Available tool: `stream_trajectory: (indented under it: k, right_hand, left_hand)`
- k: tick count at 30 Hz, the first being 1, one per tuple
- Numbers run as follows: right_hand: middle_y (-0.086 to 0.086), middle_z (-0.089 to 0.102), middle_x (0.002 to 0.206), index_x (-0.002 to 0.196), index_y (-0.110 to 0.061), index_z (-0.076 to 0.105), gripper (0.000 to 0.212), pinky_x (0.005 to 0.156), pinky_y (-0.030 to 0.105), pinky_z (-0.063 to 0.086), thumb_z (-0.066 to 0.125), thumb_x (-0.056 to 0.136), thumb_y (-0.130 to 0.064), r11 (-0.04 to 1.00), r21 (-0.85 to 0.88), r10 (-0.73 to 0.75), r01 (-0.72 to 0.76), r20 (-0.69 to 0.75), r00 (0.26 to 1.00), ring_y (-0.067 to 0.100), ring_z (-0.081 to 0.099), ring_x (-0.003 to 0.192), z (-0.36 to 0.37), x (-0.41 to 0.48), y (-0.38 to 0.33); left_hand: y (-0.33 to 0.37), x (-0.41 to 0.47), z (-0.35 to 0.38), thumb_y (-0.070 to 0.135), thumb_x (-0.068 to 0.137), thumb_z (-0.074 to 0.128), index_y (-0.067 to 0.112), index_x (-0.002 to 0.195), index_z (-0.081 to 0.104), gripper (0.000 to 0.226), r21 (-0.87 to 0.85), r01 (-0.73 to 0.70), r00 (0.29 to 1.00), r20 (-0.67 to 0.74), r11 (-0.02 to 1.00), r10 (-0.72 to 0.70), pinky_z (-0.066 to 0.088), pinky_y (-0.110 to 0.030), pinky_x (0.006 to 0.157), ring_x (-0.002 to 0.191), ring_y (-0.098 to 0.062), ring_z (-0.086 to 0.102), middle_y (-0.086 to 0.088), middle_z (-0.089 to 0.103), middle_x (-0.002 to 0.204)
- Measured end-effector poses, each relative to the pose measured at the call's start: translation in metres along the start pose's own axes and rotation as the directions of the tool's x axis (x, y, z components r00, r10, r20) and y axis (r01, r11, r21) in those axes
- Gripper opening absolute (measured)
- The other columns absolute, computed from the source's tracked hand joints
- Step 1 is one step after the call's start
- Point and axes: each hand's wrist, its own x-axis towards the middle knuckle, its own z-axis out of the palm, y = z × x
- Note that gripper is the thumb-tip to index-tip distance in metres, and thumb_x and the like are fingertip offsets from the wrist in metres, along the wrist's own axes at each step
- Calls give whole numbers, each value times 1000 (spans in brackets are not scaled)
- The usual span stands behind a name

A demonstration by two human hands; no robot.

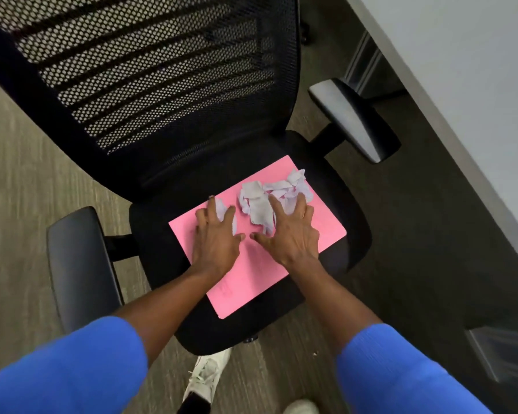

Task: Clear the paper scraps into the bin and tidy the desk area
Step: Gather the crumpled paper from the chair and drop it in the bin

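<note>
A pink folder [251, 276] lies flat on the black seat of an office chair [335, 186]. Several pale lilac paper scraps [257, 201] are heaped on the folder's far half. My left hand [214, 243] rests palm down on the folder with fingers spread, and one scrap pokes out under its fingertips. My right hand [293, 231] lies palm down beside it, fingers spread over the near edge of the scrap heap. Neither hand is closed around anything. No bin is in view.
The chair's mesh backrest [150, 70] rises behind the folder, with armrests at the left [81, 270] and right [353, 118]. A white desk [461, 70] runs along the right side. My white shoes [205, 380] stand on the grey carpet below the seat.
</note>
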Motion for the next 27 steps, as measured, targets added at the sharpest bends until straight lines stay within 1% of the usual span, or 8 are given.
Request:
stream_trajectory:
  k: [3, 5, 8, 11, 16, 19, 23, 27]
  right_hand:
    - [14, 10, 173, 159, -43, 23, 89, 86, 52, 59, 66, 87, -72, 997, -72, -22, 22, -1, 1000, 42, 20, 154, 14, 10, -7]
    - [14, 22, 164, 155, -40, 31, 77, 75, 47, 58, 65, 91, -66, 994, -103, -36, 34, -20, 999, 41, 27, 149, 22, 12, -10]
    - [10, 36, 143, 141, -34, 44, 50, 59, 36, 44, 61, 99, -53, 990, -108, -100, 94, -56, 993, 34, 38, 131, 30, 9, -12]
    - [10, 40, 139, 130, -24, 48, 31, 58, 34, 38, 57, 104, -39, 977, -110, -189, 182, -55, 980, 32, 44, 121, 35, -1, -11]
    - [11, 54, 128, 127, -14, 55, 27, 60, 35, 37, 62, 103, -24, 960, -140, -253, 243, -58, 966, 30, 51, 109, 39, -21, -3]
    - [10, 59, 121, 123, -11, 58, 20, 62, 36, 40, 56, 106, -20, 957, -145, -266, 253, -74, 961, 28, 53, 104, 39, -28, 3]
    - [11, 65, 117, 118, -6, 65, 18, 67, 43, 54, 55, 106, -15, 962, -81, -268, 259, -130, 955, 30, 59, 101, 36, -42, 11]
    - [10, 67, 107, 112, -7, 70, 17, 64, 43, 57, 70, 95, -10, 979, 15, -194, 205, -256, 947, 31, 64, 95, 29, -69, 23]
  left_hand:
    - [-2, -4, 5, 28, 99, 71, 22, 152, 51, 57, -62, -21, 999, -28, 998, 20, 51, -42, 106, 139, -30, 37, -10, 26, 169]
    - [-4, -6, 8, 20, 101, 68, 20, 146, 55, 47, -95, -49, 998, -43, 994, 45, 51, -40, 102, 133, -29, 40, -9, 31, 164]
    - [-8, -9, 11, 15, 101, 67, 17, 136, 61, 35, -156, -80, 995, -64, 984, 70, 52, -41, 100, 129, -29, 44, -8, 38, 157]
    - [-12, -13, 13, 14, 100, 68, 16, 134, 65, 34, -223, -93, 994, -77, 970, 78, 49, -39, 105, 129, -27, 47, -6, 42, 155]
    - [-16, -23, 16, 12, 102, 66, 9, 129, 72, 29, -286, -74, 996, -65, 955, 58, 55, -40, 103, 124, -26, 54, -5, 49, 145]
    - [-16, -33, 17, 9, 101, 66, 7, 127, 73, 26, -332, -71, 997, -65, 941, 52, 58, -40, 97, 117, -24, 59, -5, 52, 134]
    - [-13, -48, 18, 9, 101, 67, 11, 123, 74, 23, -405, -66, 996, -80, 912, 37, 54, -27, 94, 111, -16, 58, 0, 55, 124]
    - [-3, -71, 16, 9, 100, 69, 13, 121, 74, 22, -441, -86, 995, -79, 893, 56, 47, -17, 90, 108, -13, 58, 2, 56, 121]
